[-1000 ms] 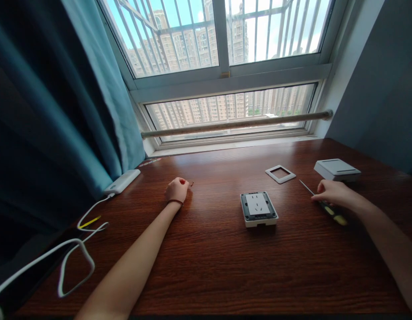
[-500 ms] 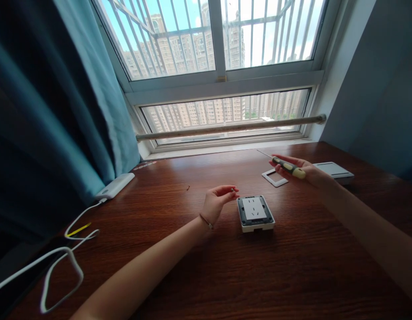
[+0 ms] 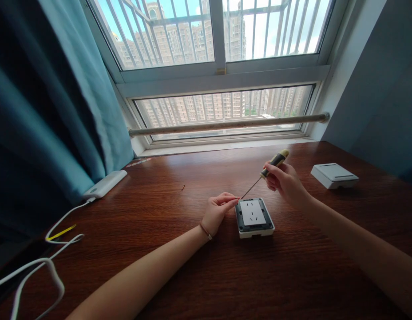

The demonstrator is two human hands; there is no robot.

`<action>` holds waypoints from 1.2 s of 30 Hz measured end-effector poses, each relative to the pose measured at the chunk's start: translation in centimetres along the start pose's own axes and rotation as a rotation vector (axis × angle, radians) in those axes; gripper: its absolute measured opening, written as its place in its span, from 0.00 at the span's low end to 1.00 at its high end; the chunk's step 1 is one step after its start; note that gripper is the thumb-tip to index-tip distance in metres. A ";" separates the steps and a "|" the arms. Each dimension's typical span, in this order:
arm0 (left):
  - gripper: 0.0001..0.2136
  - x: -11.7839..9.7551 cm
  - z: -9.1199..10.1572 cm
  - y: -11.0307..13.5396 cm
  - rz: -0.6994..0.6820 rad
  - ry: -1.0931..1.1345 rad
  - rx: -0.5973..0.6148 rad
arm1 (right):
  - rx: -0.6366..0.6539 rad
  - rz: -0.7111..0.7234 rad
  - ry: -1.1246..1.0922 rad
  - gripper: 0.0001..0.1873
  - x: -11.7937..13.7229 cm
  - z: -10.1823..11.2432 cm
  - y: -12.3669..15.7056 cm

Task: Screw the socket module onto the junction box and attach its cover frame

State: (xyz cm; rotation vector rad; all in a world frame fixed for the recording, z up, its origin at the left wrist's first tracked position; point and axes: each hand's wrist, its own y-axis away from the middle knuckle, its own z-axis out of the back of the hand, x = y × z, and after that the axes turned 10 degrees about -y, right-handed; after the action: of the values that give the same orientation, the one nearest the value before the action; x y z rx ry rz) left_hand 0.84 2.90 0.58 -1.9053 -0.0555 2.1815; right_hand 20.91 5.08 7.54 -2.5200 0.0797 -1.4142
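Note:
A wall socket [image 3: 253,213] with a white face and grey surround sits on a white back box on the table. At its far left corner, my left hand [image 3: 217,211] is closed in a pinch on a small screw [image 3: 237,198], mostly covered by the fingertips. My right hand [image 3: 284,180] is wrapped round the black and yellow handle of a screwdriver [image 3: 274,165]. The shaft slants down to the left, its tip close to my left fingertips; whether it touches the screw I cannot tell. Another small screw [image 3: 183,187] lies to the left.
A white box-like switch or socket unit [image 3: 335,175] lies at the right on the wooden table [image 3: 192,266]. On the left are a white power bank-like block [image 3: 106,183], its white cable [image 3: 57,275] and a thin yellow stick [image 3: 61,232]. Behind the table is a window.
The screwdriver has swung from pointing away to pointing down at the socket's far left corner. My left pinch has come onto that corner. The white frame no longer shows.

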 end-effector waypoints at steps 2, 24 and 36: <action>0.07 -0.2 -0.1 0.0 0.008 0.022 0.032 | 0.007 0.018 0.018 0.14 -0.2 0.2 0.1; 0.09 0.0 0.1 0.2 0.047 -0.057 0.190 | 0.121 0.077 0.263 0.14 -0.6 -0.2 0.8; 0.08 0.2 0.3 0.2 0.043 -0.103 0.222 | 0.216 0.170 0.485 0.14 -0.4 -0.4 1.3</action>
State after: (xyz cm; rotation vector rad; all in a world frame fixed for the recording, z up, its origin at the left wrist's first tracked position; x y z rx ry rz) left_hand 0.47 2.74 0.43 -1.6877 0.2023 2.2083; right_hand 20.46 3.78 7.12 -1.9088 0.2105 -1.8164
